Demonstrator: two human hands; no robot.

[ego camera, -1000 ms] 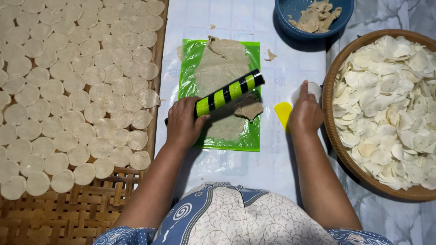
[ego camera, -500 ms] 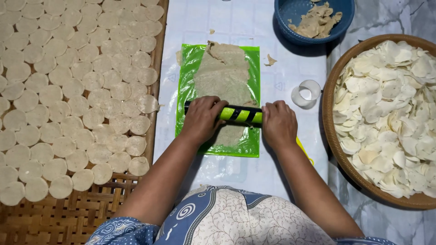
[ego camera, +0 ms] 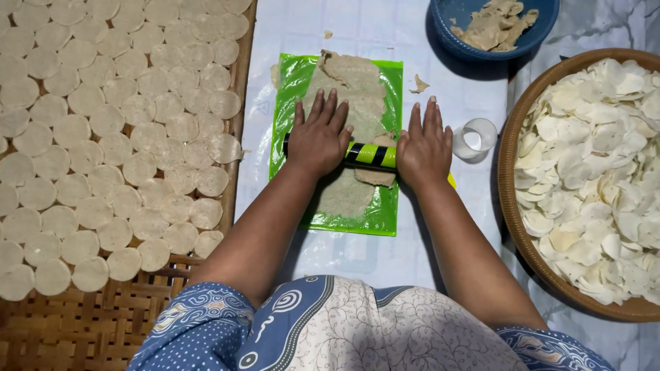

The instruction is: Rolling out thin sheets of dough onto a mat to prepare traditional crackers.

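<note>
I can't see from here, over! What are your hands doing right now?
Left hand and right hand flat on striped rolling pin. Pin across dough sheet on green plastic mat. Nothing blocking.

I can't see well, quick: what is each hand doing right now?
Left hand: open, flat, pressing on the striped rolling pin.
Right hand: open, flat, pressing on the same pin.
</note>
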